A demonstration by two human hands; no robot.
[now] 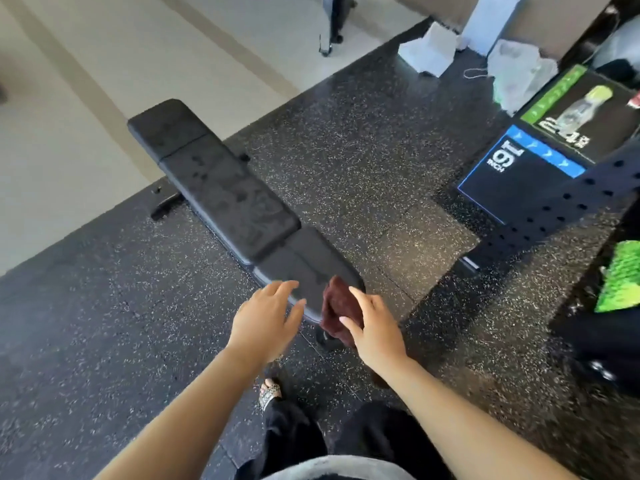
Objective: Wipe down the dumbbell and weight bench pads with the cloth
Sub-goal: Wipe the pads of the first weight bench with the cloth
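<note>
A black weight bench (225, 192) lies flat on the rubber floor, running from the upper left toward me, its pads marked with damp patches. A dark red cloth (337, 306) hangs off the near end of the seat pad. My right hand (372, 327) holds the cloth between thumb and fingers. My left hand (265, 320) hovers just left of the seat pad's near end with fingers spread and relaxed, holding nothing. No dumbbell shows in this view.
Black speckled rubber flooring (363, 161) surrounds the bench. Plyo boxes (540, 157) and a perforated black rack frame (571, 209) stand at the right. White bags (429, 50) lie at the back. Pale tile floor (69, 98) lies to the left. My sandalled foot (270, 391) is below.
</note>
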